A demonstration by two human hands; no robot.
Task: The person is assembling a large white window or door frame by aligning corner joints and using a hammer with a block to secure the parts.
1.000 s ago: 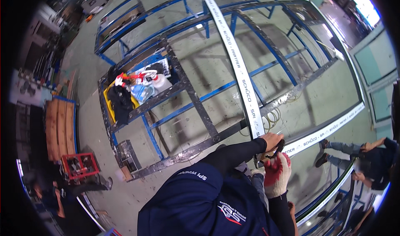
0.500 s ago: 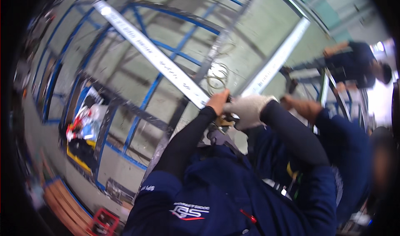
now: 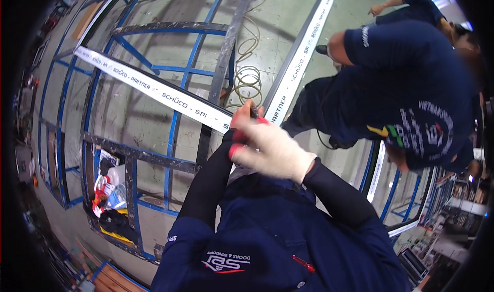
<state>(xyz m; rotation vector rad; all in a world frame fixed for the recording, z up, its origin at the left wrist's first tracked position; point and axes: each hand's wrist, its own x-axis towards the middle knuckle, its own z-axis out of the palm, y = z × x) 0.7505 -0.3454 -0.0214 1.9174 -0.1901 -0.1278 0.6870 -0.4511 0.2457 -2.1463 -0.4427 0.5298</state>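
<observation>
Head view, the only one: the frame (image 3: 154, 89), white tape on its faces, lies over the blue-and-black trestles (image 3: 175, 28), near corner covered by the hands. Left hand (image 3: 246, 112) is bare, at that corner, fingers bent in on a small dark piece (image 3: 253, 111); kind unclear, looks held. Right hand (image 3: 275, 150), white glove with red grip side, crosses over the left wrist, fingers partly apart, blurred; can't tell if it has hold of anything. To do this well, I'd brace the left against the corner, keep the piece square to the profile, keep the glove clear of its working end, and apply force gradually so the tape face doesn't get scuffed. Also watch elbow room: the co-worker (image 3: 370, 101) is bent in close on the right. Vs the frame just before: glove was beside the left hand at the corner, now it lies across it; a metal part under the hands showed then, now hidden; co-worker has shifted from low right to beside the right-hand strip.
</observation>
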